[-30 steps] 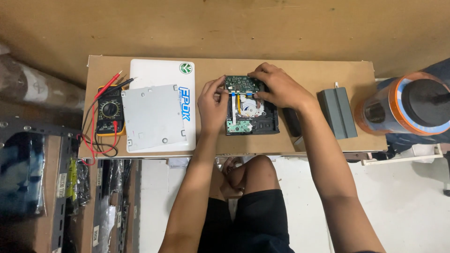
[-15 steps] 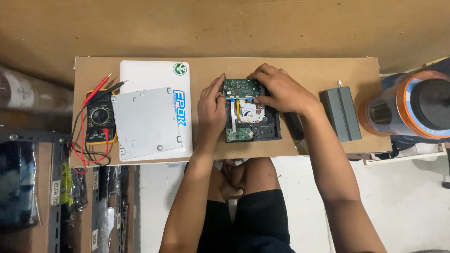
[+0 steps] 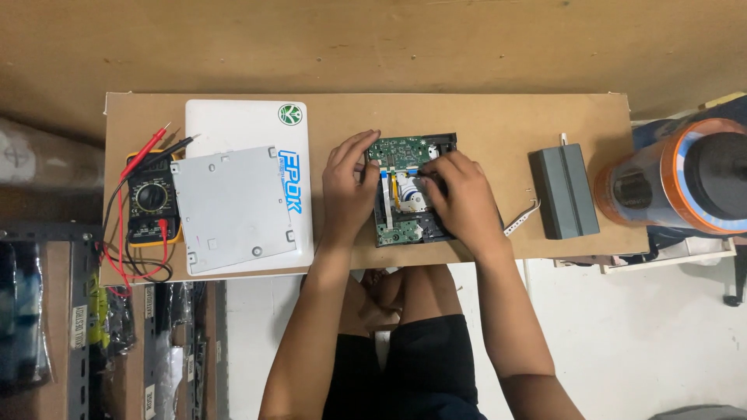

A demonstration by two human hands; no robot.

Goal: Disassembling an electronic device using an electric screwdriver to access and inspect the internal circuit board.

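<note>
Left hand (image 3: 348, 183) palm down, fingers curled; right hand (image 3: 459, 194) palm down, fingertips bent; forearms converge.

The left hand (image 3: 348, 187) and right hand (image 3: 459, 198) are covering much of the open drive (image 3: 405, 225), hiding where the fingertips are pressing. The metal plate (image 3: 233, 210) is hiding part of the white case (image 3: 241, 120). The jug (image 3: 685, 175) is running off the right edge. The meter (image 3: 152, 202) dial is too small to read.
</note>
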